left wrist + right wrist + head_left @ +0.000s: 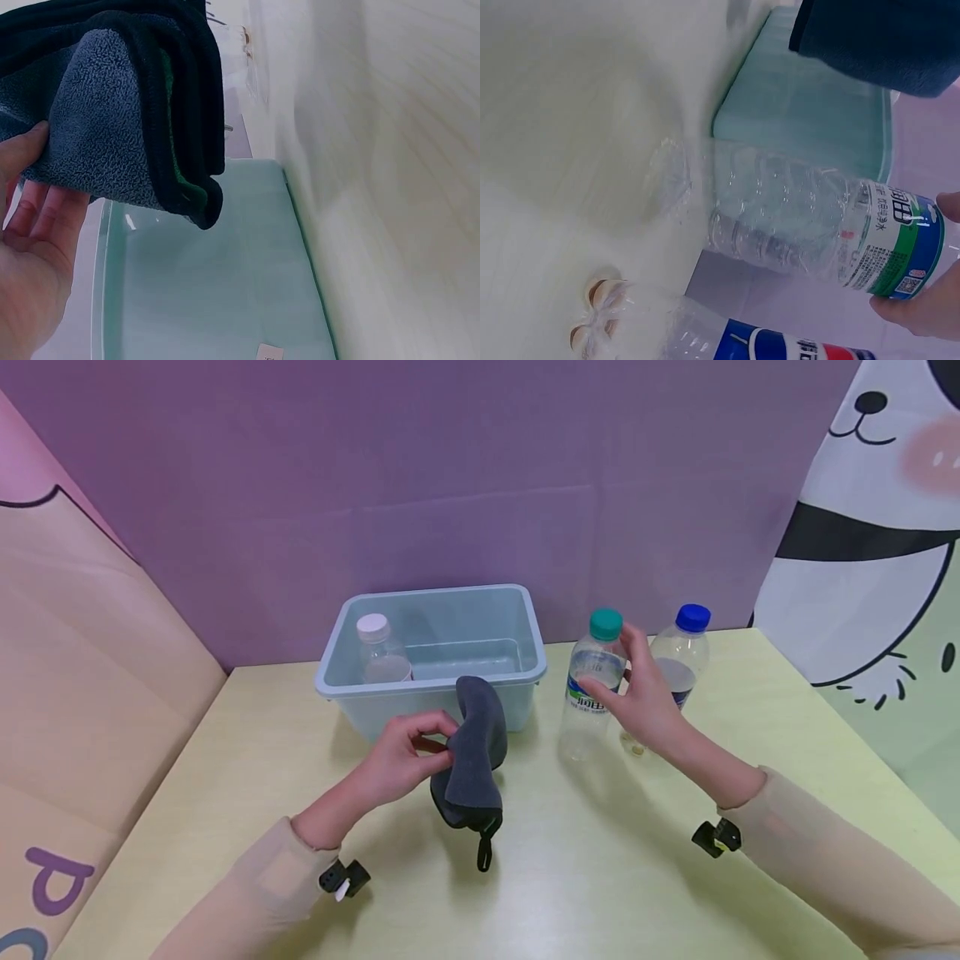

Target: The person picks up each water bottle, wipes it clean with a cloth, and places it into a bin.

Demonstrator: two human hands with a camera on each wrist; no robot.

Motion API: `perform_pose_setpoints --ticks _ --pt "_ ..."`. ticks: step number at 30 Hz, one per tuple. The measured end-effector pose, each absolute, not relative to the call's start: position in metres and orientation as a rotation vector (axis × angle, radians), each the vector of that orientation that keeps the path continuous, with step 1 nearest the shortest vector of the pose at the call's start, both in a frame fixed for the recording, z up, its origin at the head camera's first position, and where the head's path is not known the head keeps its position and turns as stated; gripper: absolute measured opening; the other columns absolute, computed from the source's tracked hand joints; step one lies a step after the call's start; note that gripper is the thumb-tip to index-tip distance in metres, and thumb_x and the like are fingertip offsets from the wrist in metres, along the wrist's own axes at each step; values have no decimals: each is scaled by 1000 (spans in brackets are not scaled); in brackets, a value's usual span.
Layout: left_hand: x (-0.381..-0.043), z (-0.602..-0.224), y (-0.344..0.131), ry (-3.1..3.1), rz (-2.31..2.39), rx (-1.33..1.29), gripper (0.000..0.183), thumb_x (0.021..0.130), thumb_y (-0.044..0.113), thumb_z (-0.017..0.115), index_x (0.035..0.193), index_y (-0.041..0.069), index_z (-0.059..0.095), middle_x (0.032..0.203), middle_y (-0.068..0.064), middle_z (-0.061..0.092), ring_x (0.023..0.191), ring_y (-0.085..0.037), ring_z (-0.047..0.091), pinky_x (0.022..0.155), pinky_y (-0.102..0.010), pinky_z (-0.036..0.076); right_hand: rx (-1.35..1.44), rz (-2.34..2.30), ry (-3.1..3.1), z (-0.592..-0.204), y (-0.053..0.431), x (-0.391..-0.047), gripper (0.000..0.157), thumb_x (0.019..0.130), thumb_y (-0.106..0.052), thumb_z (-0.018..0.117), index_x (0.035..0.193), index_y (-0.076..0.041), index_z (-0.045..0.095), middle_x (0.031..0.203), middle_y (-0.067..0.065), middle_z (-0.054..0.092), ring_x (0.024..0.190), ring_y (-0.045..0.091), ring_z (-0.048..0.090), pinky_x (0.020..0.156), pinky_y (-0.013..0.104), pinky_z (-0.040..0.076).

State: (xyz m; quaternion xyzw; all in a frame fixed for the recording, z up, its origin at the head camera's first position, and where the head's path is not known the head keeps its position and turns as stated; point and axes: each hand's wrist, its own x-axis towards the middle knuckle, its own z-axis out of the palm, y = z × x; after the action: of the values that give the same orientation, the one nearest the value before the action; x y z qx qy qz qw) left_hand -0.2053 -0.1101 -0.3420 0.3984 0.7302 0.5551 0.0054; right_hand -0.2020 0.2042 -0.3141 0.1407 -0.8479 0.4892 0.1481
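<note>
In the head view, my left hand [401, 760] pinches a folded dark grey cloth [478, 752] with black edging and a hanging loop. The cloth [97, 112] looks fluffy in the left wrist view, held between thumb and fingers above the table. My right hand [648, 697] grips a clear plastic bottle [588, 727] with a green cap, thumb and fingers on either side of its upper part. It stands upright; its blue-green label [900, 240] shows in the right wrist view. Whether its base touches the table is unclear.
A light blue plastic bin [431, 702] stands behind the cloth, against the purple backdrop [465, 468]. Inside it is a white-capped bottle [382, 652]. Another clear bottle [682, 652], blue-capped, stands behind my right hand. Pale wood-grain table [570, 877] lies beneath.
</note>
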Motion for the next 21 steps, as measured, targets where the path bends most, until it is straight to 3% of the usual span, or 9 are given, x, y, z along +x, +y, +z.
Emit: perform_pose_setpoints --ticks 10,17,21 --pt "-210 -340 -109 2269 1710 1276 20 81 -18 61 87 0 66 84 -4 65 81 -10 61 76 -37 58 526 1446 -2479 -311 207 -173 73 89 -5 69 145 -2 22 142 18 38 133 37 37 101 62 35" --pt "-213 -333 -103 2283 1701 1274 18 83 -14 63 88 2 67 86 -5 66 84 -23 62 76 -37 57 573 1464 -2473 -317 214 -157 72 86 1 71 142 0 25 138 19 44 129 37 42 101 58 37" --pt "-215 -330 -97 2292 1681 1274 19 83 -14 62 87 4 67 87 -4 65 86 -26 62 78 -37 57 627 1432 -2437 -322 216 -150 72 83 5 72 140 3 28 135 19 46 126 35 45 104 38 41"
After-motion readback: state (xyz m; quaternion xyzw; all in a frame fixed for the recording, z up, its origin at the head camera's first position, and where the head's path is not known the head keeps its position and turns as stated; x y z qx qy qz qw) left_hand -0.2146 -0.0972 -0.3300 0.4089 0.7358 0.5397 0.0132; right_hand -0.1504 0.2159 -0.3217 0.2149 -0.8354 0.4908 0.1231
